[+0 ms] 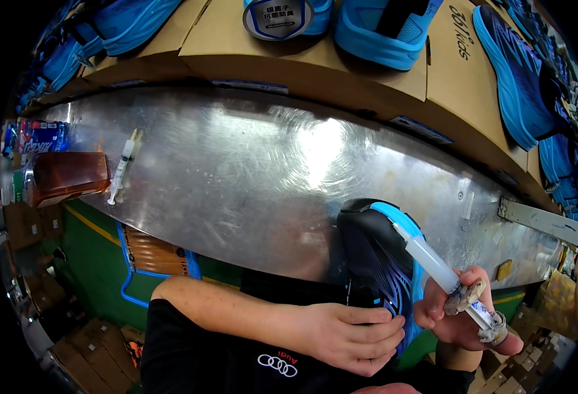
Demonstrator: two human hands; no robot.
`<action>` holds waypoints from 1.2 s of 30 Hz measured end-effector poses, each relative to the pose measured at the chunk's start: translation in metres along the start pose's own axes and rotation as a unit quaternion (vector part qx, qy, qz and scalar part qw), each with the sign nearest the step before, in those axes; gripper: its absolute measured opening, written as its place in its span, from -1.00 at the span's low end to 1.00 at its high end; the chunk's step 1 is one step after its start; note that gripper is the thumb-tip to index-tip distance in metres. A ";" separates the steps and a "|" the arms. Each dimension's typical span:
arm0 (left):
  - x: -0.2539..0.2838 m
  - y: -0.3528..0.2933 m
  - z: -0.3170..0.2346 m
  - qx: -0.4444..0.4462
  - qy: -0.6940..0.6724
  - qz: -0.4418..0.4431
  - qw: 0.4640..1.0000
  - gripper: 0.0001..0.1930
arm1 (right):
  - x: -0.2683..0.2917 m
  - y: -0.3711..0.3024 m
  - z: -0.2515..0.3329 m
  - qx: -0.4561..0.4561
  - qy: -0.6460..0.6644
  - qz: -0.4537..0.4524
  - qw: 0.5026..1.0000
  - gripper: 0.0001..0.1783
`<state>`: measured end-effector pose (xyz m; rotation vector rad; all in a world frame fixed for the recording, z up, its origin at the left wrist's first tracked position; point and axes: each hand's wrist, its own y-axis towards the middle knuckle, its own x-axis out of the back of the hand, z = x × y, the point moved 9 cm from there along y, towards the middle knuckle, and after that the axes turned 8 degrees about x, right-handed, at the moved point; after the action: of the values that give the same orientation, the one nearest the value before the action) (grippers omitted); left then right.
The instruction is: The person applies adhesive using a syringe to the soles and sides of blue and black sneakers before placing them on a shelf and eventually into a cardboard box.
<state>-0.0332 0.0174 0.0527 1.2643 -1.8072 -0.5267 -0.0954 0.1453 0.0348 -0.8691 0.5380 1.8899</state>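
A dark sneaker (371,253) with a bright blue sole edge stands before me at the bench's near side, its toe pointing away. My left hand (354,335) is closed on the near part of the sneaker, fingers curled over its side; the thumb is hidden. In my right hand (463,315) I grip a syringe (432,264) with a cloudy whitish filling. Its grip and plunger end are wrapped in greyish, dirty material. The syringe tip meets the blue edge near the toe; I cannot tell whether anything is coming out.
Cardboard shoeboxes (236,56) topped with blue sneakers (384,33) line the far side of the metal bench (236,171). At left lie another syringe (123,167) and a container of reddish-brown liquid (72,176). A blue-framed seat (157,253) stands below. A metal bar (545,223) crosses at right.
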 end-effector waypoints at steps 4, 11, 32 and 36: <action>0.002 -0.001 -0.001 -0.006 0.001 0.004 1.000 -0.81 | 0.001 -0.002 -0.001 -0.001 -0.019 -0.025 1.000 0.29; 0.000 -0.003 -0.001 0.005 0.012 -0.001 1.000 -0.81 | 0.003 -0.013 0.003 0.001 -0.049 -0.060 0.997 0.28; -0.007 0.001 -0.005 0.005 0.084 0.068 0.994 -0.72 | 0.001 -0.134 0.014 -0.056 -0.121 -0.109 0.985 0.25; -0.015 -0.002 -0.009 0.010 0.115 0.086 0.990 -0.71 | 0.006 -0.161 0.018 -0.037 -0.112 -0.142 0.983 0.16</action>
<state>-0.0225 0.0317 0.0503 1.1205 -1.7089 -0.2576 0.0406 0.2335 0.0422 -0.7258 0.1947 1.7253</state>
